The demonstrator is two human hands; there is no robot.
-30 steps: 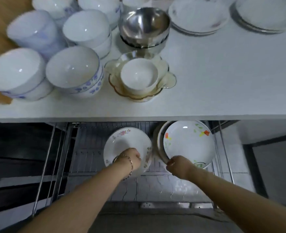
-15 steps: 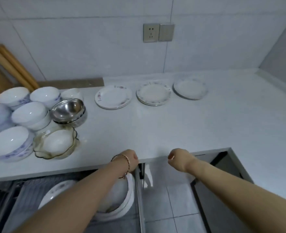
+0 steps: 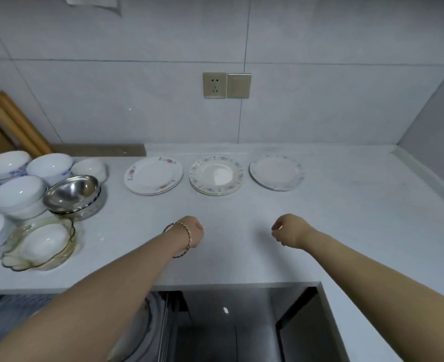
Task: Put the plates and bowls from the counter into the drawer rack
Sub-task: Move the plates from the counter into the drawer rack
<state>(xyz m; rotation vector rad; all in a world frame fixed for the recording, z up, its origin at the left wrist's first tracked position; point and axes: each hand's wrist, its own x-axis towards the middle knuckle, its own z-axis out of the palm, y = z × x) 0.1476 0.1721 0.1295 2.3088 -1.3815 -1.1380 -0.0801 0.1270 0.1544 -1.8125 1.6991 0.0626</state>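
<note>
Both arms have lifted from the drawer rack (image 3: 164,325) to above the table (image 3: 346,231). Left grip (image 3: 193,232) and right grip (image 3: 288,231) are curled closed, holding nothing. Right of the steel bowl (image 3: 71,190): flowered plates (image 3: 153,175), rimmed plates (image 3: 215,175), pale plates (image 3: 275,171). White bowls (image 3: 17,194) are left of the steel bowl.

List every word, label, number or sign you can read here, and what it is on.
None can be read.
The wall socket and the switch beside it show no lettering.
The plates and some bowls carry only flower patterns.
The paper at the top edge is cut off, no writing visible.
</note>
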